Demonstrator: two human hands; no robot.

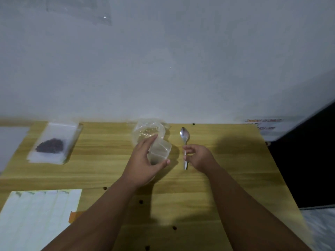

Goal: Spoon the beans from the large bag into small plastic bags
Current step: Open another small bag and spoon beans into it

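A clear plastic bag (54, 142) with a small heap of dark beans lies flat at the table's far left. My left hand (145, 163) grips a clear, crumpled plastic bag (159, 149) near the table's middle; its upper part (148, 129) looks empty. To its right a metal spoon (184, 136) lies with its bowl pointing away from me. My right hand (197, 156) pinches the spoon's handle about halfway along.
The wooden table (112, 171) has several small dark holes. White sheets with orange tape (41, 218) cover the near left corner. A white wall rises behind the table. A paper with writing (264, 125) lies at the far right, beside a dark area.
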